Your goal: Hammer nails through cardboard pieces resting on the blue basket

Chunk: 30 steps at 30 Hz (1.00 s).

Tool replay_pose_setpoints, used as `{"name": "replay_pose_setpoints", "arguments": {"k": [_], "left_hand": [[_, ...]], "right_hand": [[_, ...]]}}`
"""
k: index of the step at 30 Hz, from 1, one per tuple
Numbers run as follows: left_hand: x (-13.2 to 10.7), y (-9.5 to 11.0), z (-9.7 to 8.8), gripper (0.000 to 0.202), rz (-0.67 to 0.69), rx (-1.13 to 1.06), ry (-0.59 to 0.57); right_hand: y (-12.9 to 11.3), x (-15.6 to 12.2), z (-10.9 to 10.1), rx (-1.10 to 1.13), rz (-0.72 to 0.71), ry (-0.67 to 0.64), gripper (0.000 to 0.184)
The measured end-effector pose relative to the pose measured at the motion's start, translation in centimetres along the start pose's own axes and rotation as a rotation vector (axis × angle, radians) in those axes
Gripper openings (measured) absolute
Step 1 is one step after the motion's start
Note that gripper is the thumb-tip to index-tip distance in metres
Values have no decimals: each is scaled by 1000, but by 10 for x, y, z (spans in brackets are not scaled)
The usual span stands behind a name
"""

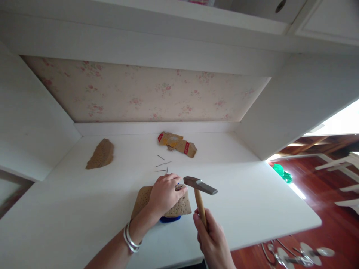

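Observation:
My left hand (pixel 166 194) rests on a perforated brown board piece (pixel 146 200) that lies over a blue object (pixel 169 219) on the white desk (pixel 84 209). Its fingers are pinched together near the board's far edge, and what they hold is too small to make out. My right hand (pixel 213 239) grips the wooden handle of a hammer (pixel 200 188). The hammer's metal head hovers just right of my left fingertips. Several loose nails (pixel 164 164) lie on the desk just beyond the board.
Another brown board scrap (pixel 101 154) lies at the back left. Torn cardboard with red labels (pixel 177 144) sits near the back wall. White side panels enclose the desk. A red wooden floor, a green object (pixel 282 172) and white furniture are to the right.

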<state>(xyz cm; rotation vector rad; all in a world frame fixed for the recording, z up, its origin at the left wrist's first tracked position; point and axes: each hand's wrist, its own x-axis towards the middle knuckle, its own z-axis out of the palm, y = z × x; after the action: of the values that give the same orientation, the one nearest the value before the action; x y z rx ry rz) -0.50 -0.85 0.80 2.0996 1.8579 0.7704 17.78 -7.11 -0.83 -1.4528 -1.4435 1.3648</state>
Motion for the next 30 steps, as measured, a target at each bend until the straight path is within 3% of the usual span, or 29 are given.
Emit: {"name": "replay_pose_setpoints", "arguments": {"k": [30], "left_hand": [[0,1,0,30,-9,13,8]], "right_hand": [[5,2,4,-42,-24,2,39]]}}
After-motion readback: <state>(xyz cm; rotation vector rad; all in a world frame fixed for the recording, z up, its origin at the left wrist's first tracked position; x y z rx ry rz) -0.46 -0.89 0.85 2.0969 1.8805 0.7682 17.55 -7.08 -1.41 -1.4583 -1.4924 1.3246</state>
